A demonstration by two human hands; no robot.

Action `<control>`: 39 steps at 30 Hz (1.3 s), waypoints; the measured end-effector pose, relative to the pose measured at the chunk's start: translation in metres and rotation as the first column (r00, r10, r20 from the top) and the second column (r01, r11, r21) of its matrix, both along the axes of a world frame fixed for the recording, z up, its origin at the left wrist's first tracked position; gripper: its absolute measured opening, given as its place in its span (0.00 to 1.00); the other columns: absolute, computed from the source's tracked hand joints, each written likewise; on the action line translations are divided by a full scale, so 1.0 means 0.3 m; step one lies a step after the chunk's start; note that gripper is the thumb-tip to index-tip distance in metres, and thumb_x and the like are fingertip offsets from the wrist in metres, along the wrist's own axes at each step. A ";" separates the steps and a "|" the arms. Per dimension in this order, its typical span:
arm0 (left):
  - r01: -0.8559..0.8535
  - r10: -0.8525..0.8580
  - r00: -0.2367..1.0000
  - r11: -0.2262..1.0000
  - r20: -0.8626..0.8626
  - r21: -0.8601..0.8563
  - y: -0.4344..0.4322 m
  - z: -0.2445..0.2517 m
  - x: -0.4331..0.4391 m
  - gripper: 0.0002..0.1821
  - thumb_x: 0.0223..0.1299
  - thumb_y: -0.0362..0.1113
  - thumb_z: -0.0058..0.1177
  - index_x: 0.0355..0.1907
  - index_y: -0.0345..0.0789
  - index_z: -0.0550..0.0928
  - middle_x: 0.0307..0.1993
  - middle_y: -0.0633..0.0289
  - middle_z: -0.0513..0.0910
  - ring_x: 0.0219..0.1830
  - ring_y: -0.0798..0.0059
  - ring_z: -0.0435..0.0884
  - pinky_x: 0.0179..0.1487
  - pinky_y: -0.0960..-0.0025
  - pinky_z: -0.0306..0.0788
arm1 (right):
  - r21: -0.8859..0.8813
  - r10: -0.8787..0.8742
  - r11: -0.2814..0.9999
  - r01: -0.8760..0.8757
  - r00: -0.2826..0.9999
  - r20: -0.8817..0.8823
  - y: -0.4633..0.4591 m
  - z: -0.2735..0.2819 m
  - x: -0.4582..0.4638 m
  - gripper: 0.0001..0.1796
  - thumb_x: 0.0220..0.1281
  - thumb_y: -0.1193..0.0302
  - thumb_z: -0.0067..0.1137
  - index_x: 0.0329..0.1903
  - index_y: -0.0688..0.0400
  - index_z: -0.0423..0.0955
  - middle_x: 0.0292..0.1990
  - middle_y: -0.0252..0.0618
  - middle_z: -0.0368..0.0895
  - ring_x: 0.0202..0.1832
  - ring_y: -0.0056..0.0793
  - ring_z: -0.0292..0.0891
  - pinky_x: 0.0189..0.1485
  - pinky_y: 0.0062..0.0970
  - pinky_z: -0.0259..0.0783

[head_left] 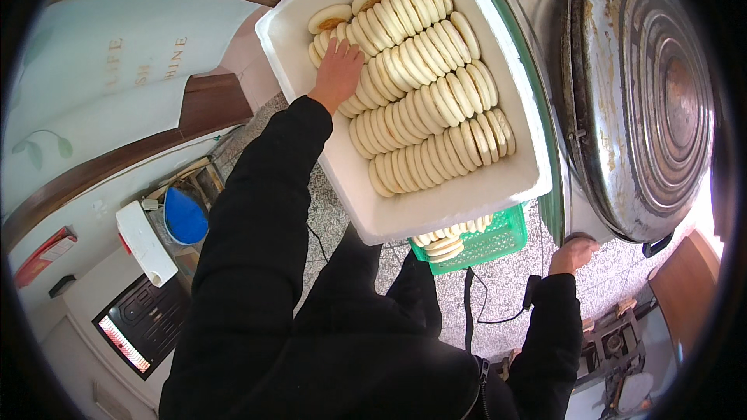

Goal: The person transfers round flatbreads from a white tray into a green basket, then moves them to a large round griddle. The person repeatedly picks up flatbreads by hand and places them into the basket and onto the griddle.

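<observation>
A white foam box (443,210) holds several rows of round, pale flatbreads (408,114) standing on edge, packed side by side. Three more breads with browned faces lean along the box's far end. My left hand (340,73) is over the left end of the rows, its fingertips on the breads there; whether it grips one cannot be told. Off to the right, my right hand (573,254) rests at the near corner of the metal counter, beside its green edge, with its fingers curled. Below the box, a green plastic basket (510,239) holds more pale breads.
A large round metal griddle lid (653,99) with a black handle sits on the counter to the right. A black cord (496,321) hangs near my right sleeve. At the left are a blue round container (185,216) and a white foam piece (146,242). A wooden board (686,294) stands lower right.
</observation>
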State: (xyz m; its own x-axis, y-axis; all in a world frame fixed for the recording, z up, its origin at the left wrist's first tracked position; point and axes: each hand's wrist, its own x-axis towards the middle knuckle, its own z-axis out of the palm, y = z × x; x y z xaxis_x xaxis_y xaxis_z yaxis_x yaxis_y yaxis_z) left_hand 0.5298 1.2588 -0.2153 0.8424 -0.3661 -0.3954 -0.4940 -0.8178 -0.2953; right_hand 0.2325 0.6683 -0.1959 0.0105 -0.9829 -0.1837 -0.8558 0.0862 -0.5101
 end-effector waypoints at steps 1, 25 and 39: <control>-0.005 0.005 1.000 1.000 -0.009 0.000 -0.005 -0.004 0.014 0.29 0.67 0.34 0.51 0.71 0.37 0.71 0.73 0.58 0.69 0.76 0.55 0.63 0.80 0.47 0.49 | -0.014 -0.003 1.000 0.003 1.000 -0.011 -0.008 -0.009 -0.003 0.48 0.80 0.44 0.25 0.52 0.84 0.75 0.53 0.75 0.80 0.54 0.67 0.78 0.63 0.51 0.70; 0.064 -0.050 0.992 0.991 0.116 -0.118 -0.142 0.010 0.159 0.34 0.63 0.32 0.54 0.74 0.50 0.70 0.50 0.56 0.80 0.58 0.57 0.75 0.68 0.50 0.63 | 0.017 -0.118 0.993 0.117 0.980 0.162 0.011 -0.002 0.008 0.42 0.81 0.46 0.33 0.51 0.79 0.78 0.48 0.62 0.85 0.45 0.51 0.80 0.54 0.45 0.74; 0.238 -0.194 0.963 0.938 0.185 -0.253 -0.244 -0.028 0.263 0.16 0.64 0.29 0.50 0.55 0.36 0.78 0.59 0.55 0.79 0.68 0.52 0.71 0.79 0.45 0.53 | -0.110 -0.001 0.994 0.014 0.994 0.109 0.042 0.019 0.021 0.45 0.82 0.47 0.28 0.51 0.87 0.74 0.49 0.82 0.78 0.52 0.73 0.77 0.58 0.51 0.73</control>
